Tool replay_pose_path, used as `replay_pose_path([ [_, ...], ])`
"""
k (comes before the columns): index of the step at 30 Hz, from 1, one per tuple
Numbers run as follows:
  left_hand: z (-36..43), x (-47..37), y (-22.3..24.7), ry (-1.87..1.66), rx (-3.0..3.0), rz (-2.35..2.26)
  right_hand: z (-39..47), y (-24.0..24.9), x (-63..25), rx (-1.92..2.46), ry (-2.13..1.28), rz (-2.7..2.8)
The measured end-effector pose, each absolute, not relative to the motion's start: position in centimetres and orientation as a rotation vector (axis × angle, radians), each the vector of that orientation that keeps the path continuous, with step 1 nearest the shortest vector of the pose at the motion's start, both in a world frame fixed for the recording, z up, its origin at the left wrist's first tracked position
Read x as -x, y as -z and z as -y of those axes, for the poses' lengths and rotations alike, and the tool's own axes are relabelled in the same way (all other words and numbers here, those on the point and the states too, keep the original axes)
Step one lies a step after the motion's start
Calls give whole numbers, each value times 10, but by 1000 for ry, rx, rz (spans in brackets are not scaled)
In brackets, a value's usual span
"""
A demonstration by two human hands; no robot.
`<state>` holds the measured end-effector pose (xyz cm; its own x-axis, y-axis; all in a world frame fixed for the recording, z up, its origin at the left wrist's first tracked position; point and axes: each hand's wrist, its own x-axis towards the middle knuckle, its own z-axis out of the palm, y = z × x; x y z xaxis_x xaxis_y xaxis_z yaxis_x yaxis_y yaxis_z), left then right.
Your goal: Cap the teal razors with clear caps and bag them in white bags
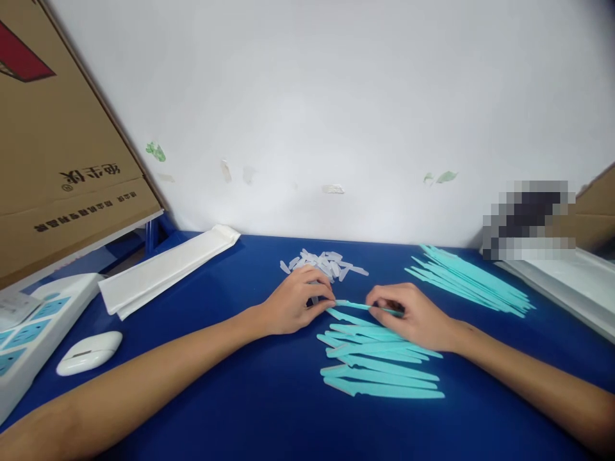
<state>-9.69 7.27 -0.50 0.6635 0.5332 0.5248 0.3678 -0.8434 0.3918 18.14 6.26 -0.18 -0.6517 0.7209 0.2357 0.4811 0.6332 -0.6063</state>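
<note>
A thin teal eyebrow razor [359,306] stretches between my two hands above the blue table. My right hand [406,314] is closed round its handle. At the blade end my left hand [300,301] pinches with thumb and forefinger at a pale, clear blade cap [341,302] that looks to be over the blade. Just behind my left hand lies a heap of clear blade caps [331,261]. Below my right hand several teal eyebrow razors [384,371] are spread loosely, blade ends to the left.
Another fanned pile of teal razors [473,282] lies at the back right, beside a white tray [571,275]. On the left are a long white folded sleeve [168,272], a white earbud case [90,353], a power strip [43,320] and a cardboard box [72,141]. A white wall closes the back.
</note>
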Motion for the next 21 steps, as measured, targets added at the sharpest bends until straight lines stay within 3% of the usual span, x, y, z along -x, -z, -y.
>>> replay_pose_path([
  [12, -75, 86, 0, -1018, -2592, -760, -62, -7, -174, 955, -680, 2279],
  [21, -75, 137, -12, -579, -2971, -844, -54, -6, -189, 1203, -398, 2383],
])
